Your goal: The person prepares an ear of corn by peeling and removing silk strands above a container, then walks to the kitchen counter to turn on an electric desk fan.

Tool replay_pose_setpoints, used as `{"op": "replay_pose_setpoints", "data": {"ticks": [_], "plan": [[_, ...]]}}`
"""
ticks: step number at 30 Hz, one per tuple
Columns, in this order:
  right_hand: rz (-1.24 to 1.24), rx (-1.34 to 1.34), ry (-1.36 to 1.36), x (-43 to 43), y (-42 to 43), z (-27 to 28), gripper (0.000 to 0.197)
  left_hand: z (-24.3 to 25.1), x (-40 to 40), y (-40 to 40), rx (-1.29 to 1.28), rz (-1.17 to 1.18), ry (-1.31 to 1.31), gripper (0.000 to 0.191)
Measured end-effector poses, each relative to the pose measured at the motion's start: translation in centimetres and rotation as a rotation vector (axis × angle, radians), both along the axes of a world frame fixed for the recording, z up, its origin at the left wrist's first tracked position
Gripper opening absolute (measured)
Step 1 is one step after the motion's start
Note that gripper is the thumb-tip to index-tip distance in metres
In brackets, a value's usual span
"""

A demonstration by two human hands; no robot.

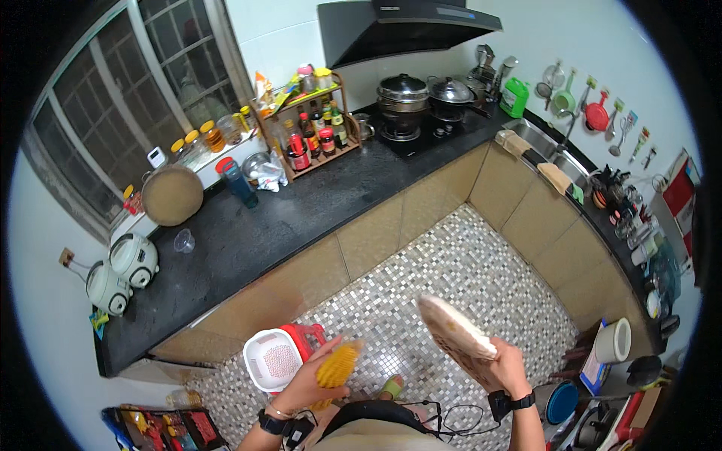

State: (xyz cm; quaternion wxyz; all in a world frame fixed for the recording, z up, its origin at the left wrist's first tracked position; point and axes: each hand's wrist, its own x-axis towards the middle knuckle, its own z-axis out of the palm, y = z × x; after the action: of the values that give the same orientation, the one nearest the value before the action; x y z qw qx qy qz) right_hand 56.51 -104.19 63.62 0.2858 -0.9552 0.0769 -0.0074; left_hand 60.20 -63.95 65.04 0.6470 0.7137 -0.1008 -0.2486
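My left hand is closed around a yellow bristly object, maybe a brush or scrubbing glove, held over the floor by a red and white plastic basket. On the other side, my right hand grips the edge of a flat, pale, roughly round thing, seen tilted and partly edge-on; its exact kind I cannot tell. The two held objects are apart. Part of the left palm is hidden by the yellow bristles. Dark bands sit on both wrists.
A black countertop runs along the wall, with rice cookers, a blue bottle and a sauce rack. Pots stand on the hob. A sink is at the right. Black cables hang near my legs.
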Motion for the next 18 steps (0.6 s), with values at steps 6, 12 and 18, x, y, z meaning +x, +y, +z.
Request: {"op": "replay_pose_setpoints", "data": {"ticks": [6,12,18], "plan": [[0.403,0.027,0.003,3.1,9.3,6.6,0.015,4.2,3.0,-2.9,0.163,-0.473,-0.493,0.053],[0.19,0.734,-0.103,0.0,12.5,9.0,0.032,3.2,3.4,-1.6,0.187,-0.217,-0.558,0.059],[-0.472,1.136,-0.308,-12.4,3.2,2.6,0.048,2.1,5.4,-0.1,0.086,-0.12,-0.552,0.059]]}}
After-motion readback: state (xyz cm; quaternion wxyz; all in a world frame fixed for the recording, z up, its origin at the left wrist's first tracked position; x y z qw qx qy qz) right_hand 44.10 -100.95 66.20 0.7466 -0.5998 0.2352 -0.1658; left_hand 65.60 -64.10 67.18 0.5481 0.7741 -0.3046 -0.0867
